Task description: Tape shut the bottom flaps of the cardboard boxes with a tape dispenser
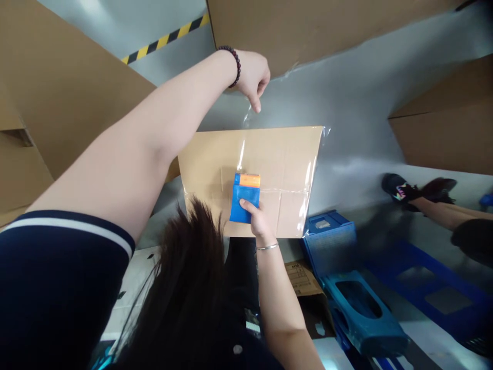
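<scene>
My right hand (256, 218) grips a blue tape dispenser (245, 206) with an orange part at its top, held against a flat-topped cardboard box (288, 164). From the dispenser a strip of clear tape (241, 151) runs up the box top and past its far edge. My left hand (254, 77), with a dark bead bracelet at the wrist, is above and beyond that edge. Its fingers are pinched at the loose end of the tape. More clear tape shines along the box's right side.
Large cardboard boxes stand at the left (77, 92), at the back (308, 31) and at the right (447, 118). A teal plastic stool (370, 329) and a blue crate (331, 236) are at lower right. Another person's legs (439, 205) show at right. Dark hair hangs in front.
</scene>
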Demonstrator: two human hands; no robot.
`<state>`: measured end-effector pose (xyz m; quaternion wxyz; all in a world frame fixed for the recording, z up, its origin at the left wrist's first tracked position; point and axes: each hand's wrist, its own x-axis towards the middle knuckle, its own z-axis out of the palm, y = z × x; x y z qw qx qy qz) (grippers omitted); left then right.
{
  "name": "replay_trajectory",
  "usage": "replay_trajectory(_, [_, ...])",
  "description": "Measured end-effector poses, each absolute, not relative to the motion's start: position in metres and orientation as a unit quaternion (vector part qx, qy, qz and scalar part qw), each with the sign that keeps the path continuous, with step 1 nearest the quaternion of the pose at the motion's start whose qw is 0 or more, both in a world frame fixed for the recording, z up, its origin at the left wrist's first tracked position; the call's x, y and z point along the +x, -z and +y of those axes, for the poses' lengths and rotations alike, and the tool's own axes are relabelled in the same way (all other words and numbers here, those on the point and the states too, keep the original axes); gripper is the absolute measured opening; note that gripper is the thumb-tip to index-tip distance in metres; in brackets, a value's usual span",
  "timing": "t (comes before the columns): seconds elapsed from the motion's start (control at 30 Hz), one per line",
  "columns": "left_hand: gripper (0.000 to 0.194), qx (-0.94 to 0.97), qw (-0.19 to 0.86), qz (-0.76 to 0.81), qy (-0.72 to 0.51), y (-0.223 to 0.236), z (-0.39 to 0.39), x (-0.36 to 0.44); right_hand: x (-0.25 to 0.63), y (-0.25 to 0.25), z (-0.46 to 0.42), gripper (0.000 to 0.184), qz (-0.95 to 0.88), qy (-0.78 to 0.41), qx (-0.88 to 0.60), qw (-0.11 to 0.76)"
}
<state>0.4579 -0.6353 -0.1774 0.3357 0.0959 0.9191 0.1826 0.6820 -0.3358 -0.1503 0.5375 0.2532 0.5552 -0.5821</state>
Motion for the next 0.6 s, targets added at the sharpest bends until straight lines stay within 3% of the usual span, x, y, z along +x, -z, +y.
replay_trajectory(0.27, [0.055,0.064,0.365,0.917,-0.145,0.212,-0.634,0.464,0.665,0.152,-0.348,0.050,0.531,0.559,0.297,0.564])
replay_trajectory(0.47, [0.068,0.041,0.365,0.908,-0.201,0.243,-0.632,0.481,0.660,0.152,-0.349,0.049,0.527,0.550,0.297,0.576])
replay_trajectory(0.6, [0.101,-0.045,0.339,0.907,-0.247,0.270,-0.630,0.508,0.662,0.155,-0.346,0.049,0.525,0.556,0.284,0.579])
